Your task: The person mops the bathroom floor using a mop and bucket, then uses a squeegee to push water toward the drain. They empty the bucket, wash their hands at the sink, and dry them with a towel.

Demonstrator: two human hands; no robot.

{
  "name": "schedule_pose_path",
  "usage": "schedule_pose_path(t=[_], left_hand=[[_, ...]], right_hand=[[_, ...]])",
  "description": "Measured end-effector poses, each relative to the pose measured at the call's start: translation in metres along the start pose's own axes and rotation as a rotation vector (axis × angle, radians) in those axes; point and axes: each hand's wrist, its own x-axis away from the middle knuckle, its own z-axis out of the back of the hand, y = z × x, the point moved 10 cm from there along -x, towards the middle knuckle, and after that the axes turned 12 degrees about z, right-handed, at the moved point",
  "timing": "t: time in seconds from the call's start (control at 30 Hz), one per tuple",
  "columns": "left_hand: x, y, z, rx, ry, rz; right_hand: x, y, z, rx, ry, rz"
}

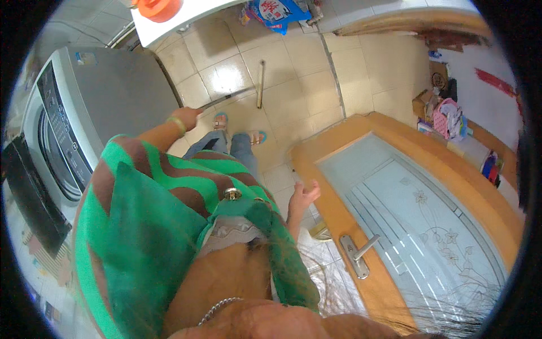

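My left hand (187, 118) is closed around the dark handle (228, 97) of a T-shaped floor tool, a squeegee or flat mop. Its narrow crossbar head (260, 84) rests on the beige tiled floor, ahead of my feet. Nothing is in my right hand (305, 195), whose fingers are apart and curled. That hand is beside the wooden edge of a door (322, 178) with a frosted glass panel. I stand in sandals (256, 137) on the tiles.
To my left stands a front-loading washing machine (123, 80). A white counter (199, 10) ahead carries an orange plastic container (160, 9). A blue printed bag (281, 15) lies on the floor. Beyond the door are a pink basket (442, 120) and boxes (424, 104). The door has a metal handle (355, 257).
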Motion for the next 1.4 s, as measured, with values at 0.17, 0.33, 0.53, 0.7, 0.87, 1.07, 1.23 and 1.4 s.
schedule_pose_path(t=[0.17, 0.33, 0.53, 0.7, 0.87, 1.07, 1.23, 1.4], left_hand=[[-0.039, -0.048, -0.012, 0.062, -0.045, 0.192], [0.029, -0.15, 0.03, 0.162, -0.133, 0.365], [0.076, -0.095, 0.032, 0.31, -0.004, 0.544], [0.106, 0.03, -0.141, 0.932, 0.043, 0.515], [0.198, 0.149, -0.145, 1.575, -0.306, 0.95], [0.236, 0.238, -0.205, 2.569, -0.09, 1.395], [0.21, 0.204, -0.301, 3.029, 0.409, 1.521], [0.216, 0.155, -0.482, 3.117, 0.533, 1.825]], right_hand=[[-0.059, -0.081, -0.006, 0.13, -0.059, 0.254], [-0.127, -0.148, -0.068, 0.031, -0.235, 0.312], [-0.201, -0.296, -0.185, -0.053, -0.595, 0.705], [-0.229, -0.425, -0.261, 0.175, -0.63, 1.531], [-0.278, -0.462, -0.327, 0.378, -0.559, 1.799], [-0.277, -0.47, -0.345, 0.457, -0.425, 1.847], [-0.268, -0.477, -0.345, 0.495, -0.397, 1.973], [-0.263, -0.464, -0.368, 0.503, -0.475, 2.035]])
